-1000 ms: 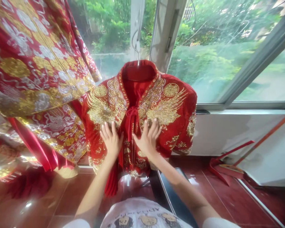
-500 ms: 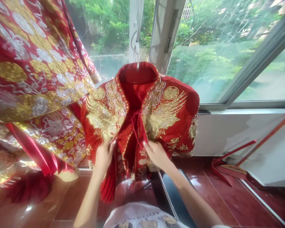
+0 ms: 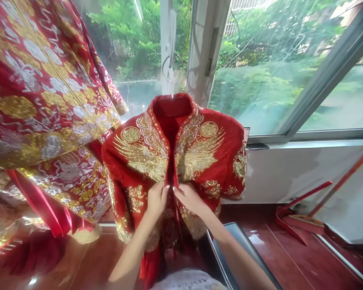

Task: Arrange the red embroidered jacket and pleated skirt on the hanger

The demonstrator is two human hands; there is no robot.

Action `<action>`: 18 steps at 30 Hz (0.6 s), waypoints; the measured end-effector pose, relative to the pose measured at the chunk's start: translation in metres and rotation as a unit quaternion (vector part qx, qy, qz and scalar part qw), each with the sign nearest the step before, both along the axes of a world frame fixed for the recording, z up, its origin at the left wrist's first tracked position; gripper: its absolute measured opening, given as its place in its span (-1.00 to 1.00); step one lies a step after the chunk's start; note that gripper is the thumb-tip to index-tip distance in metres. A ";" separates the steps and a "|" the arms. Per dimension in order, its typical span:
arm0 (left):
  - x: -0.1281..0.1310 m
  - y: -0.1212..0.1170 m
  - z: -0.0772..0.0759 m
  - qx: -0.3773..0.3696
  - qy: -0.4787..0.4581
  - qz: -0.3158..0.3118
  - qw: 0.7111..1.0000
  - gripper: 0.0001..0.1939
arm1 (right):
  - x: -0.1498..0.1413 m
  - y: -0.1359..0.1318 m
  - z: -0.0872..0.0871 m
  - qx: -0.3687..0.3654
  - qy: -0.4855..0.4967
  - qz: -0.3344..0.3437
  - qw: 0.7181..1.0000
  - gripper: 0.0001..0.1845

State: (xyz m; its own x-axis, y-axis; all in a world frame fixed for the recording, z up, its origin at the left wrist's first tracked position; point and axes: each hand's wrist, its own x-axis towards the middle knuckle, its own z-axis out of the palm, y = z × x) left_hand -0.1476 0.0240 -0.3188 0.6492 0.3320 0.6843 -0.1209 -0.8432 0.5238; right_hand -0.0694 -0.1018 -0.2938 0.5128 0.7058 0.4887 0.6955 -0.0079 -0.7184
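Observation:
A red jacket point(image 3: 199, 153) with heavy gold embroidery hangs from a hanger point(image 3: 169, 78) against the window frame, right in front of me. My left hand point(image 3: 156, 199) pinches the left front edge of the jacket at mid-chest. Just to its right, my right hand point(image 3: 189, 199) grips the right front edge. The two edges meet between my fingertips, closing the front opening.
A second red and gold embroidered garment point(image 3: 42, 100) hangs at the left and fills that side. The window sill point(image 3: 305, 143) runs along the right. A red-handled tool point(image 3: 302, 217) lies on the red tiled floor at right. A dark chair edge point(image 3: 230, 249) sits below my arms.
My hands left the chest panels, slid down and took hold of the two front edges, then drew them together. The open front with its red tie is now closed.

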 end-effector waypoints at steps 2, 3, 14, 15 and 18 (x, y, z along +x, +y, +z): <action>-0.005 0.000 -0.016 0.054 -0.005 0.106 0.993 -0.67 | 0.007 -0.010 -0.007 -0.026 -0.024 -0.031 0.999 -0.65; -0.010 -0.001 -0.023 0.085 -0.011 0.157 0.984 -0.71 | 0.008 -0.018 -0.008 -0.033 -0.037 -0.039 0.998 -0.65; -0.078 0.030 -0.017 0.167 0.030 0.273 0.947 -0.85 | 0.001 -0.079 -0.015 0.148 -0.125 -0.340 0.920 -0.71; -0.081 0.021 -0.005 0.176 0.040 0.197 0.964 -0.80 | -0.008 -0.078 -0.008 0.151 -0.117 -0.300 0.935 -0.68; -0.097 -0.020 0.030 0.216 0.013 -0.027 0.976 -0.75 | -0.041 -0.078 0.022 0.187 -0.150 -0.118 0.964 -0.56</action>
